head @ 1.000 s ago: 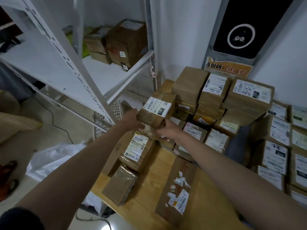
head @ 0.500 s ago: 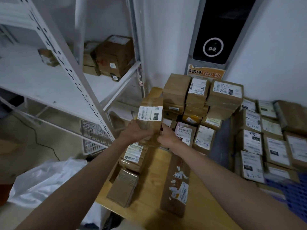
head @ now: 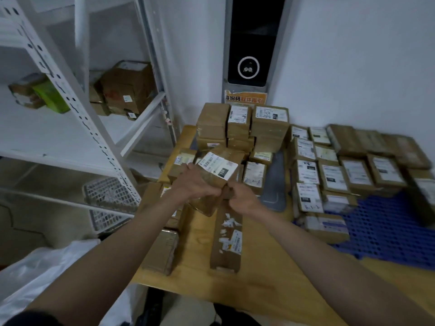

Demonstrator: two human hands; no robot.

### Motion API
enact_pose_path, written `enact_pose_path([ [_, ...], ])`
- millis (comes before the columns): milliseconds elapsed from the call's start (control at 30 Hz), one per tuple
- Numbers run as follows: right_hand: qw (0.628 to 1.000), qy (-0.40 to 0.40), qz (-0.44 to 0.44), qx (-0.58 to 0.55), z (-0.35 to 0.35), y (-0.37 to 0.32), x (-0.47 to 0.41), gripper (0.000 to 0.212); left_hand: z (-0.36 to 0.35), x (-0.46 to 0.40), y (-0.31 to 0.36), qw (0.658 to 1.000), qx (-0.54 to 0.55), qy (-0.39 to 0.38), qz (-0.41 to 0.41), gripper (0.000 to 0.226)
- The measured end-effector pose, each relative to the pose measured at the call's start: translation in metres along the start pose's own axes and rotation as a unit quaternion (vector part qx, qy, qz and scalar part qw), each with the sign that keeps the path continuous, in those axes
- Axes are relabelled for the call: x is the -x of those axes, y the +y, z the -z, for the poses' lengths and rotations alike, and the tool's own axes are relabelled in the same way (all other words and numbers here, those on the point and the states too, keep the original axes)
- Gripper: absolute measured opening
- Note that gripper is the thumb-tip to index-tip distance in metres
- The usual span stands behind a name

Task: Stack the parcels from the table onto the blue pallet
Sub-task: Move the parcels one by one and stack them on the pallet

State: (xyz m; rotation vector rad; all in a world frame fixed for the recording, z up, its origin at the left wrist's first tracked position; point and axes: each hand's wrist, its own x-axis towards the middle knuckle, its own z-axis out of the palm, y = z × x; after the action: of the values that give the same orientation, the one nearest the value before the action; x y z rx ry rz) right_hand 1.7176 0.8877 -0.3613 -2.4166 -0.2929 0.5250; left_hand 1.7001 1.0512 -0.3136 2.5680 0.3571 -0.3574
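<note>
Parcels brown cardboard, white labels with black print. Pallet blue, perforated grid pattern. Table light wood. Shelving white, with dark slot holes. Wall panel black, white ring; orange sign below.

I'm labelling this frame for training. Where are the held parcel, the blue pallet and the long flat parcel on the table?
held parcel point(head: 217, 168): head view, on its white shipping label.
blue pallet point(head: 386, 229): head view, on bare blue grid.
long flat parcel point(head: 227, 241): head view, on its brown top face.
</note>
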Motion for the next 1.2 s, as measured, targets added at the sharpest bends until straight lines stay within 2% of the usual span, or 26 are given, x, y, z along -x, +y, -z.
enact_pose_path([
  [67,0.999,0.026,-0.018,0.017,0.01,0.019,0.004,0.041,-0.006,0.007,0.003,1.0,0.001,-0.018,-0.011,0.124],
  [133,0.995,0.051,-0.083,-0.003,0.016,0.044,-0.002,0.059,-0.016,0.011,0.003,0.998,-0.006,-0.047,-0.028,0.13],
  [200,0.991,0.057,-0.122,-0.016,0.001,0.113,-0.045,0.085,-0.028,0.014,0.0,0.996,-0.032,-0.069,-0.048,0.127],
  [267,0.989,0.046,-0.136,-0.019,-0.004,0.136,-0.05,0.093,-0.041,0.016,-0.007,0.994,-0.042,-0.086,-0.055,0.128],
  [367,0.987,0.013,-0.161,0.013,0.014,0.087,0.012,0.085,-0.056,0.02,-0.018,0.99,-0.001,-0.126,-0.061,0.129],
  [433,0.981,-0.014,-0.187,0.044,0.01,0.085,0.025,0.089,-0.064,0.024,-0.025,0.986,0.015,-0.153,-0.065,0.125],
  [500,0.98,-0.031,-0.179,0.084,0.005,0.088,0.029,0.088,-0.073,0.025,-0.031,0.985,0.001,-0.159,-0.069,0.123],
  [633,0.979,-0.036,-0.151,0.134,-0.007,0.095,0.029,0.069,-0.084,0.024,-0.04,0.982,-0.061,-0.15,-0.095,0.121],
  [733,0.979,-0.044,-0.124,0.155,-0.013,0.09,0.027,0.061,-0.086,0.021,-0.047,0.986,-0.07,-0.147,-0.048,0.131],
  [833,0.982,-0.074,-0.09,0.152,-0.016,0.087,0.024,0.043,-0.089,0.018,-0.053,0.992,-0.007,-0.119,0.03,0.147],
  [933,0.984,-0.068,-0.073,0.15,-0.018,0.087,0.025,0.042,-0.097,0.016,-0.056,0.991,0.041,-0.108,0.07,0.137],
  [1000,0.985,-0.062,-0.088,0.137,-0.02,0.09,0.023,0.042,-0.099,0.016,-0.056,0.99,0.054,-0.105,0.076,0.124],
  [1067,0.985,-0.056,-0.102,0.127,-0.018,0.09,0.023,0.043,-0.096,0.017,-0.053,0.99,0.061,-0.1,0.074,0.12],
  [1200,0.983,-0.023,-0.146,0.105,-0.007,0.089,0.034,0.061,-0.09,0.016,-0.042,0.993,0.061,-0.096,0.037,0.113],
])
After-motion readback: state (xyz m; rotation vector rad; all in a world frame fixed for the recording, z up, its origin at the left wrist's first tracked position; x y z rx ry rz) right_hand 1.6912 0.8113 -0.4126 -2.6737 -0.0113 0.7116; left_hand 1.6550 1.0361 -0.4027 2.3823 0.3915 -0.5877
